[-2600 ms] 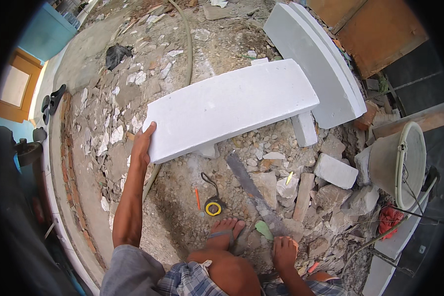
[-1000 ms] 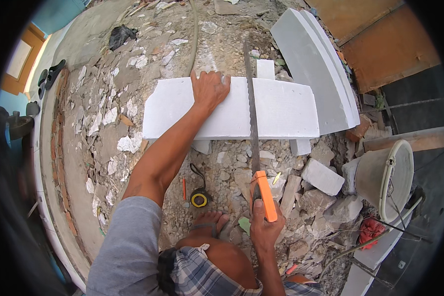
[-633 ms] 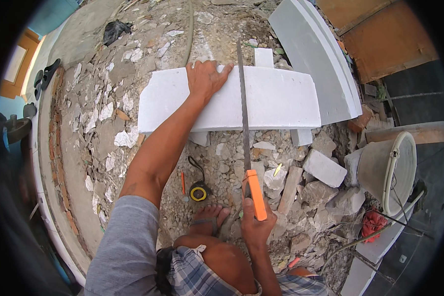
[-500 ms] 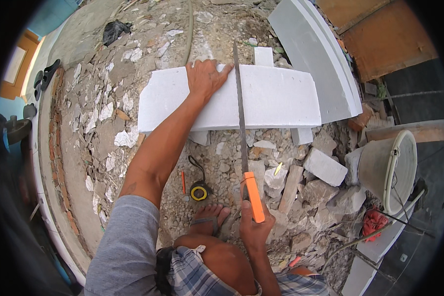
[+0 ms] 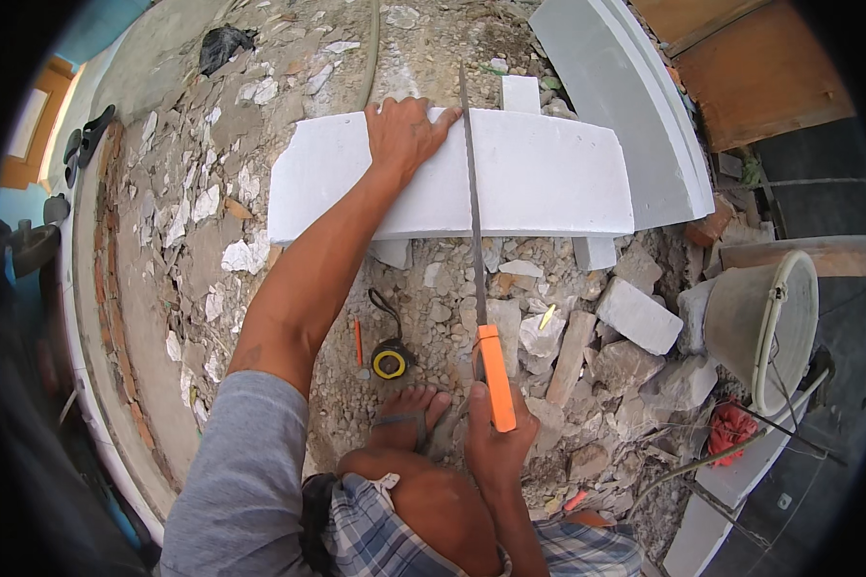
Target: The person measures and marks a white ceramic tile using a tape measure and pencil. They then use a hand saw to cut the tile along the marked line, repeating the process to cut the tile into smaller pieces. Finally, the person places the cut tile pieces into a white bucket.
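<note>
A long white lightweight block (image 5: 553, 178) lies crosswise in front of me, raised on smaller white blocks (image 5: 595, 252). My left hand (image 5: 404, 139) grips its far edge, fingers bent over it and thumb stretched toward the blade. Along the block's top, just right of that thumb, runs the blade of a handsaw (image 5: 496, 375), its tip reaching past the far edge. Fingers wrapped round the orange handle, my right hand (image 5: 500, 440) holds the saw on the near side. How deep the blade sits in the block I cannot tell.
A tape measure (image 5: 391, 359) and an orange pencil-like stick (image 5: 359, 342) lie on gravel by my foot. Broken blocks and stones (image 5: 638, 315) are at right, beside a pale bucket (image 5: 760, 327). Large grey-white slabs (image 5: 625, 115) lean far right. A hose (image 5: 372, 53) runs beyond the block.
The whole view has shifted slightly, so the block and saw sit a little higher in the picture. Both hands keep their grips; the saw has barely moved against the block.
</note>
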Motion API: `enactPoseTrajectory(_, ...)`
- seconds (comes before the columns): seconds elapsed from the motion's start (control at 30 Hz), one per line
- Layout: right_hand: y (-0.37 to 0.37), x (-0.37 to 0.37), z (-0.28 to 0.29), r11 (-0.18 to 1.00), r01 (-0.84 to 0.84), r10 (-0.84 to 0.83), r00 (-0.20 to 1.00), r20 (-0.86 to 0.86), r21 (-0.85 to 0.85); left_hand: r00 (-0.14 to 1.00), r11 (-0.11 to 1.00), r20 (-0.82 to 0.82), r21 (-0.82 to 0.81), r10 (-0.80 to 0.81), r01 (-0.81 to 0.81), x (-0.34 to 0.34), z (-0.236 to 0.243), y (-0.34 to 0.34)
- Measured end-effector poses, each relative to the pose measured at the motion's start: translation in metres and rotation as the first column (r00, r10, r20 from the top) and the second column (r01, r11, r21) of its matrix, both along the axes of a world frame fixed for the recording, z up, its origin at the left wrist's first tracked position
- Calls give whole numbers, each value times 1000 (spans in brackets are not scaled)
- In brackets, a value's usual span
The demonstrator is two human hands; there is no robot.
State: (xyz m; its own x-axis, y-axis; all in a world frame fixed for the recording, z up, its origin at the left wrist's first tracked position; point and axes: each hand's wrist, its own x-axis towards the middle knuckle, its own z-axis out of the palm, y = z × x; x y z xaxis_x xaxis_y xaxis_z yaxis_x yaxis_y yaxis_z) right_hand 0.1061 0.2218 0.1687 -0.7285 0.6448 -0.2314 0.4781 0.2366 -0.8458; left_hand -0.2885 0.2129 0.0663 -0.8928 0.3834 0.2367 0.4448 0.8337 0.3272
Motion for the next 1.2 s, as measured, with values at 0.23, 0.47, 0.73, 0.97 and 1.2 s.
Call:
enactPoseTrajectory(0.23, -22, 40, 12, 989, -17, 11, 999, 48, 146, 1000, 999, 5, 44, 24, -24, 0, -4, 5)
enactPoseTrajectory(0.47, 2, -12, 9, 995, 74, -71, 996, 49, -65, 998, 998, -67, 69, 15, -10, -4, -13, -4)
enactPoseTrajectory(0.73, -4, 6, 8, 999, 42, -42, 998, 55, 7, 996, 999, -84, 44, 25, -21, -6, -14, 5)
enactPoseTrajectory(0.97, -23, 73, -12, 989, 1, -20, 992, 125, 150, 994, 997, -112, 73, 7, 1, -7, -16, 2)
enactPoseTrajectory(1.2, -6, 10, -27, 998, 62, -63, 996, 61, 6, 995, 997, -96, 81, 3, 5, -5, -19, 0)
